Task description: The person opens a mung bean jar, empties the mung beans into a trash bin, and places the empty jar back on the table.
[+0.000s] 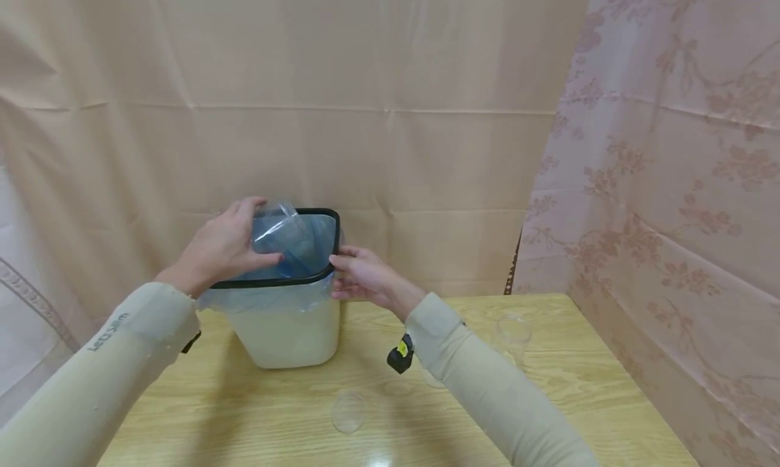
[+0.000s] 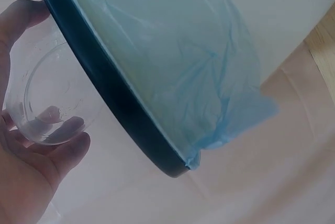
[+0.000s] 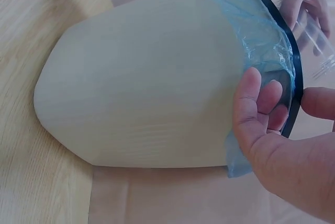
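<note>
A pale trash bin stands on the table, lined with a blue plastic bag that folds out under its black rim. My left hand holds a clear plastic cup tilted over the bin's mouth. In the left wrist view, fingers and thumb wrap around the round cup beside the rim. At the bin's right corner, my right hand grips the edge. Its thumb lies at the rim while the fingers curl against the liner outside.
On the wooden table lies a clear round piece near the front. Farther right is another clear container. Part of one more clear item shows beside the right forearm. A beige curtain hangs behind, with a floral one at right.
</note>
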The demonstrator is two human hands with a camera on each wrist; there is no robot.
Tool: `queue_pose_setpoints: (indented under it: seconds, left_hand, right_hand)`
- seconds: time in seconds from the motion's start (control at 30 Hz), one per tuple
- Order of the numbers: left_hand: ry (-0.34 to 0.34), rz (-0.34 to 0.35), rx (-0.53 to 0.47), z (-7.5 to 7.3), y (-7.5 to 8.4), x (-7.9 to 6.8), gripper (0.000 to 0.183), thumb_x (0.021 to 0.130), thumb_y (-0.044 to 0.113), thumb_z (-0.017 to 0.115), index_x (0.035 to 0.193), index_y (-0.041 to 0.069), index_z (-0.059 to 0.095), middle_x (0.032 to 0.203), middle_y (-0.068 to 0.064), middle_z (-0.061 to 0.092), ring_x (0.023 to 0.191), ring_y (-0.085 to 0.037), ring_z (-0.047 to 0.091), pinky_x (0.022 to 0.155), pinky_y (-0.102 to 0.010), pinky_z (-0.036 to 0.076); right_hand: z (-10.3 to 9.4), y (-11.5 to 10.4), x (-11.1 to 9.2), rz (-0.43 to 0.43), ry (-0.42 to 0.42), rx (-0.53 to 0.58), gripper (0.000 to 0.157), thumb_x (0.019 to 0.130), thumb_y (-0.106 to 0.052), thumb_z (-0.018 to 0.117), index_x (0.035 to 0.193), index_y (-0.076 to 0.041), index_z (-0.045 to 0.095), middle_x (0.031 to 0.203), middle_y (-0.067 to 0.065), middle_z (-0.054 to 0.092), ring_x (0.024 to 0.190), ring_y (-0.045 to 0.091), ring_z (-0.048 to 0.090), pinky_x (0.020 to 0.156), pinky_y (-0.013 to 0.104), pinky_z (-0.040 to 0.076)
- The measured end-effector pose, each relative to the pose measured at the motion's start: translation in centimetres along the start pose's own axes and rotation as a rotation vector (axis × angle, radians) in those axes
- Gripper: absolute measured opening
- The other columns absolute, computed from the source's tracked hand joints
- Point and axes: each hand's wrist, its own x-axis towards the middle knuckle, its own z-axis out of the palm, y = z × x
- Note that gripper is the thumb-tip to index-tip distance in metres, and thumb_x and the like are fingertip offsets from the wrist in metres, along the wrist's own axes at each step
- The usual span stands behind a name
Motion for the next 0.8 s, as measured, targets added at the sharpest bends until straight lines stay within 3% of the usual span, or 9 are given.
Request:
queue_pose_setpoints:
  seconds: [0.33,0.6,0.8]
  left_hand:
    - [0.028,0.04,-0.011,0.41,0.18,-0.06,0.098,0.078,0.039,0.085,0.148,-0.006,0.034,0.135,-0.031,0.05,0.109,-0.045,0.057,0.09,-0.064,0.048]
    - [0.05,0.012,-0.029,0.51,0.42,-0.11,0.098,0.078,0.038,0.085,0.149,-0.005,0.032,0.136,-0.029,0.049,0.105,-0.042,0.057,0.087,-0.06,0.051]
    - [0.113,0.017,-0.05,0.62,0.82,-0.12,0.098,0.077,0.038,0.086,0.148,-0.005,0.033,0.134,-0.031,0.05,0.105,-0.044,0.057,0.093,-0.065,0.045]
  right_hand:
    - [-0.39,0.36,-0.06,-0.014,0.003,-0.023,0.058,0.104,-0.019,0.058,0.156,-0.007,0.033,0.099,0.008,0.055,0.069,0.014,0.057,0.07,0.031,0.059]
    - [-0.69,0.27,-0.39,-0.016,0.007,-0.053,0.053,0.103,-0.019,0.059,0.152,-0.01,0.04,0.115,0.014,0.056,0.071,0.015,0.058,0.089,0.044,0.056]
    - [-0.88,0.17,-0.58,-0.027,0.003,-0.064,0.052,0.103,-0.019,0.059,0.152,-0.01,0.041,0.117,0.009,0.057,0.072,0.017,0.057,0.077,0.037,0.059]
